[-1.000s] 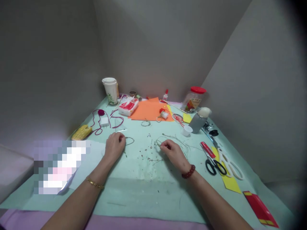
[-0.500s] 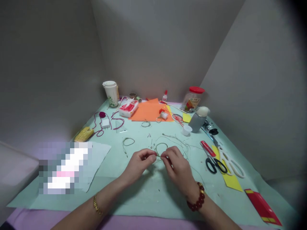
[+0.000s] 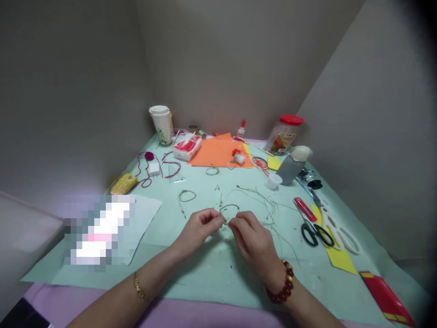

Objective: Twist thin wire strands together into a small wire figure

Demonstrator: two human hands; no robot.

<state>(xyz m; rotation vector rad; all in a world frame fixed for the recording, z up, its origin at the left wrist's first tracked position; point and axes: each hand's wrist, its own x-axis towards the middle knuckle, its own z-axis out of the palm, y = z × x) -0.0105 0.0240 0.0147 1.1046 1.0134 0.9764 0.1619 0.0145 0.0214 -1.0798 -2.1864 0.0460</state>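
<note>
Both hands meet over the middle of the table, pinching a thin green cord bracelet (image 3: 230, 206) whose loop stands out beyond my fingertips. My left hand (image 3: 205, 226) closes thumb and fingers on the cord from the left. My right hand (image 3: 251, 234) pinches it from the right, fingers pressed together; the exact grip points are partly hidden. Loose thin green cords (image 3: 269, 200) spread on the table past my right hand. A second corded loop with a tail (image 3: 187, 196) lies beyond my left hand, and a small coiled loop (image 3: 212, 171) farther back.
Black-handled scissors (image 3: 317, 233), white-handled scissors (image 3: 341, 237) and a yellow strip (image 3: 343, 260) lie at right. A grey bottle (image 3: 290, 169), small white cup (image 3: 273, 181) and red-lidded jar (image 3: 282, 138) stand behind. Orange paper (image 3: 211, 152), a tissue pack (image 3: 187, 147) and a lidded cup (image 3: 161, 125) are at the back.
The view has shifted, so the table things sit slightly right and higher. Both hands still pinch the bracelet close together, with only slight finger movement.
</note>
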